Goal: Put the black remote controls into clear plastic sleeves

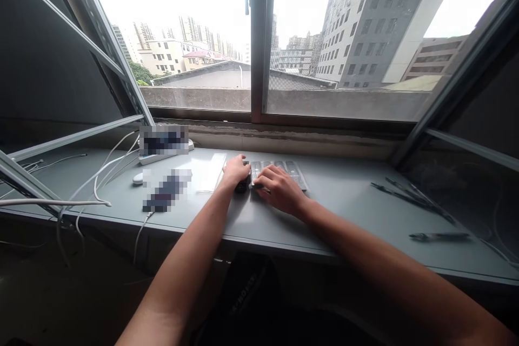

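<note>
My left hand (pixel 235 170) is closed around the upper part of a small black block-like object (pixel 241 185) standing on the grey desk. Its exact kind is too small and dark to tell. Just to the right, my right hand (pixel 280 189) has its fingers curled down, with a little dark piece (pixel 257 186) at the fingertips that I cannot make out. Behind the right hand lies a clear plastic tray (pixel 299 174) with several compartments, partly covered by the fingers. A clear, shiny plastic sheet or bag (pixel 213 173) is left of my left hand.
On the left are a blurred-out phone-like thing (pixel 166 192), a white power strip (pixel 164 155), a white mouse-like object (pixel 138 179) and loose white cables (pixel 101 173). Dark pen-like tools (pixel 409 194) and another pen-like thing (pixel 440 237) lie right. Metal shelf frames flank the desk.
</note>
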`<action>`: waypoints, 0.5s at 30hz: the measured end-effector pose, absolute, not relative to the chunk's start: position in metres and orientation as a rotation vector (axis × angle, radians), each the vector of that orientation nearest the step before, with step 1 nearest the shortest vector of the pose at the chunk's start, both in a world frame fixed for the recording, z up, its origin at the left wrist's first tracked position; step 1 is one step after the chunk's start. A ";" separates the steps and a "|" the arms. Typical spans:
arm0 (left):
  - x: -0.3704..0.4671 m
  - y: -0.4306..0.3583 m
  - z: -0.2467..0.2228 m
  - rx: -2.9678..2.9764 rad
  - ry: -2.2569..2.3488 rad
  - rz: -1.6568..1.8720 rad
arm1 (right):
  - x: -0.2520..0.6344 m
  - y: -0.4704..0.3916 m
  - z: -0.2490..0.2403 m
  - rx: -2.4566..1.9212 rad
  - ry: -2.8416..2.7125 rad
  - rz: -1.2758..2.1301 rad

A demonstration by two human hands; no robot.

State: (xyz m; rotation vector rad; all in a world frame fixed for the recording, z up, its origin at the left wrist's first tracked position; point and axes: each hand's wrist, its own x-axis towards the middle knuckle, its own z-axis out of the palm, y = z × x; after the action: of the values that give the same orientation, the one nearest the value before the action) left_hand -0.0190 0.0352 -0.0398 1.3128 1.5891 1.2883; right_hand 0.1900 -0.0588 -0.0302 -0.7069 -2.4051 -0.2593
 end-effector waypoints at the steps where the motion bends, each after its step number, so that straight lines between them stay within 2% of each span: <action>1: -0.019 0.035 -0.041 1.339 1.595 1.279 | 0.191 -0.059 -0.030 -0.707 -2.408 -0.210; 7: -0.021 0.033 -0.042 1.490 1.622 1.246 | 0.193 -0.054 -0.034 -0.633 -2.374 0.021; 12: -0.022 0.026 -0.032 1.900 2.108 0.817 | 0.201 -0.047 -0.033 -0.635 -2.286 0.109; 15: -0.026 0.026 -0.029 1.878 2.373 0.677 | 0.205 -0.044 -0.033 -0.651 -2.245 0.145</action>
State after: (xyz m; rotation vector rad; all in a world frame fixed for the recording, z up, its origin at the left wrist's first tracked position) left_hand -0.0259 0.0259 -0.0290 1.8780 2.3727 0.6775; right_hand 0.2049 -0.0440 -0.0332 -0.6513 -2.2447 0.1449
